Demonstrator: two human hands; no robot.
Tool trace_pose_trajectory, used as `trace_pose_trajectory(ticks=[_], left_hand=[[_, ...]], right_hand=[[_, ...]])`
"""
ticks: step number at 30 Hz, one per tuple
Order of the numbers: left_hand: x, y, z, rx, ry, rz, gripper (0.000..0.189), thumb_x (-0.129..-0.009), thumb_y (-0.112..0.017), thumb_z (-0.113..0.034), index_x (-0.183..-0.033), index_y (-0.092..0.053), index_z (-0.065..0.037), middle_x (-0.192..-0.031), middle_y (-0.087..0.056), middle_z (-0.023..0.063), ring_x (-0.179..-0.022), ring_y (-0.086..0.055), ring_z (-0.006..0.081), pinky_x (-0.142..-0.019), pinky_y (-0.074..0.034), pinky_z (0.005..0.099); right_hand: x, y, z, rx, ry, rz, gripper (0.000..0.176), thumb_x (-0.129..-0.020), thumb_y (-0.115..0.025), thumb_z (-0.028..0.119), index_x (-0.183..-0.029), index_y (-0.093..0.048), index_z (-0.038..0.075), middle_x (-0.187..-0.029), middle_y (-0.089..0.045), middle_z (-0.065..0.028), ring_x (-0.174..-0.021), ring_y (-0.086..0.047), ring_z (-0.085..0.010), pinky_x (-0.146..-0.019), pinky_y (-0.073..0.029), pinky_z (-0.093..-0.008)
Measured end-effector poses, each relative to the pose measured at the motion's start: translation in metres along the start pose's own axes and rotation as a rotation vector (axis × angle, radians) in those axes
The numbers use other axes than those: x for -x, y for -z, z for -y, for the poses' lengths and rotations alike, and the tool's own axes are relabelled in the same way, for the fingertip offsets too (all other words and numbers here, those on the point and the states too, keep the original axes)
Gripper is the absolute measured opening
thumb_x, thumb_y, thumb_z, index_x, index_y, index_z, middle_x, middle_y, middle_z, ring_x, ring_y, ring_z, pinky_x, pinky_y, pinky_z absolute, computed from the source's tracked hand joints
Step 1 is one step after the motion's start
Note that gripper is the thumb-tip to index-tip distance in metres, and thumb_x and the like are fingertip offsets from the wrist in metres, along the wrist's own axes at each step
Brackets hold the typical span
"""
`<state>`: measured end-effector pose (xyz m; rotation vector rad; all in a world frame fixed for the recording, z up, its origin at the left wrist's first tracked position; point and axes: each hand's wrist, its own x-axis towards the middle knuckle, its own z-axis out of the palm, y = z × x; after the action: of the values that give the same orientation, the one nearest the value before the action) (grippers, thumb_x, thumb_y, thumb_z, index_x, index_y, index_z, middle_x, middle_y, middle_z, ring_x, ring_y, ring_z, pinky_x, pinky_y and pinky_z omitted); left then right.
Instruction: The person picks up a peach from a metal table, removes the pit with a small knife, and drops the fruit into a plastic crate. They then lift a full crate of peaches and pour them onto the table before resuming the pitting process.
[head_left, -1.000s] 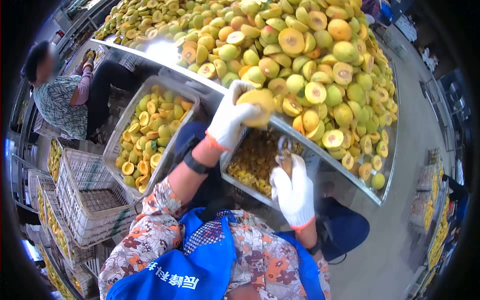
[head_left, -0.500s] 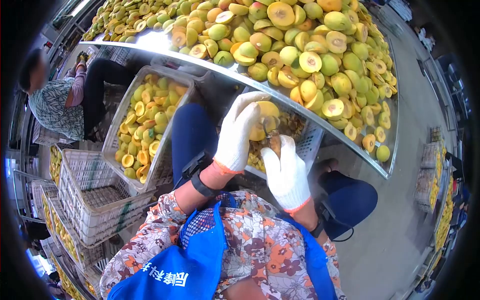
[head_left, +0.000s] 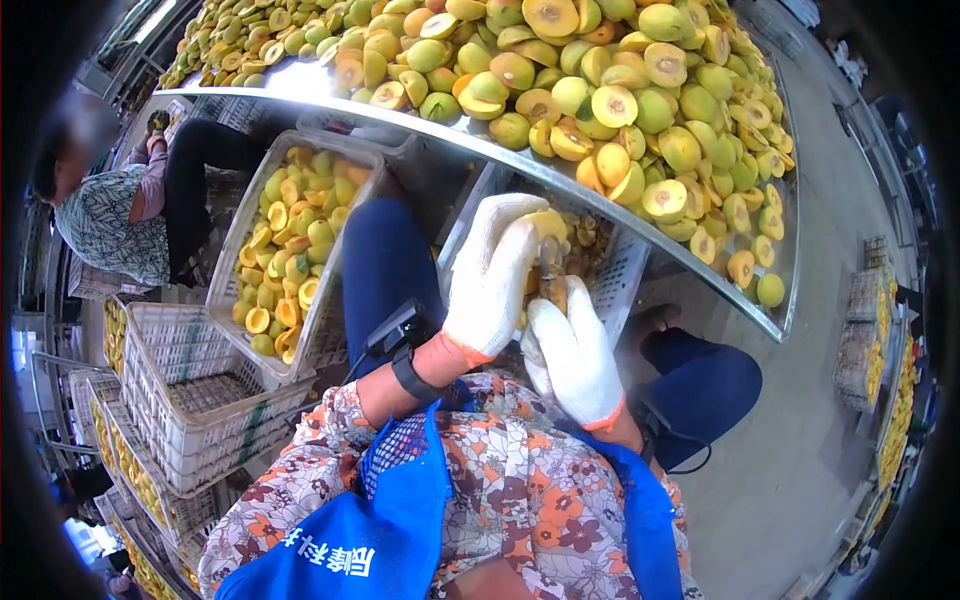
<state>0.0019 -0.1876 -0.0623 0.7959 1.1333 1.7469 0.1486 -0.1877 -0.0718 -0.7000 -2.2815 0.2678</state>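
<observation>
Though behind left hand [head_left: 488, 285], seemingly scraps [head_left: 592, 242]

The left hand [head_left: 490, 275] curled close to the right hand [head_left: 577, 355], fingers bent, both forearms angled inward.

head-worn view, forward and down

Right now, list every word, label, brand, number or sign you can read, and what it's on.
"辰峰科", white print, upside down, on the blue cloth vest; a fourth character is partly lost in a fold.
Nothing else legible; the background at the edges is too small or blurred to read.
</observation>
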Motion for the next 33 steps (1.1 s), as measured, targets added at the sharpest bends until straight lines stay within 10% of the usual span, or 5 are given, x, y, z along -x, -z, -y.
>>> trace_pose_trajectory(ticks=[2,7,9,21,33], left_hand=[[-0.001,0.002,0.000,-0.094,-0.051,0.017,0.025,-0.107,-0.047,-0.017,-0.123,-0.060,-0.003,-0.113,-0.063,0.0079,-0.105,-0.061,0.0137,-0.095,-0.050,0.0292],[-0.017,0.014,0.006,0.084,0.139,0.087,0.041,-0.110,-0.040,-0.038,-0.123,-0.058,-0.003,-0.112,-0.067,0.0119,-0.101,-0.066,0.0201,-0.090,-0.054,0.0338],[-0.017,0.013,0.007,0.138,0.158,0.084,0.049,-0.111,-0.036,-0.045,-0.122,-0.059,-0.003,-0.110,-0.067,0.0109,-0.102,-0.066,0.0184,-0.091,-0.054,0.0335],[-0.018,0.019,0.007,-0.135,0.260,0.175,0.059,-0.111,-0.030,-0.050,-0.118,-0.063,-0.002,-0.110,-0.067,0.0097,-0.100,-0.064,0.0155,-0.093,-0.053,0.0309],[-0.037,0.031,0.002,-0.853,-0.131,0.517,0.048,-0.112,-0.034,-0.035,-0.108,-0.064,0.002,-0.099,-0.069,0.0165,-0.092,-0.068,0.0245,-0.088,-0.053,0.0356]], right_hand=[[-0.003,0.006,0.005,-0.757,-0.826,0.304,0.039,-0.083,-0.071,0.007,-0.121,-0.064,0.006,-0.120,-0.058,-0.0297,-0.075,-0.066,-0.0360,-0.062,-0.054,-0.0400],[-0.017,0.020,-0.011,-0.904,-1.016,0.437,0.028,-0.089,-0.066,0.005,-0.117,-0.065,0.004,-0.116,-0.057,-0.0288,-0.076,-0.067,-0.0359,-0.061,-0.056,-0.0394],[-0.012,0.016,-0.020,-0.182,-0.013,0.176,0.022,-0.091,-0.064,0.004,-0.113,-0.065,0.003,-0.114,-0.057,-0.0293,-0.078,-0.068,-0.0381,-0.060,-0.057,-0.0410],[-0.005,0.013,-0.020,-0.146,-0.135,0.312,0.022,-0.096,-0.063,0.009,-0.114,-0.061,-0.003,-0.086,-0.062,-0.0228,-0.068,-0.068,-0.0400,-0.054,-0.055,-0.0454],[0.011,0.011,-0.026,0.069,0.043,0.404,0.025,-0.090,-0.064,0.006,-0.113,-0.063,-0.005,-0.107,-0.058,-0.0320,-0.069,-0.068,-0.0371,-0.055,-0.056,-0.0436]])
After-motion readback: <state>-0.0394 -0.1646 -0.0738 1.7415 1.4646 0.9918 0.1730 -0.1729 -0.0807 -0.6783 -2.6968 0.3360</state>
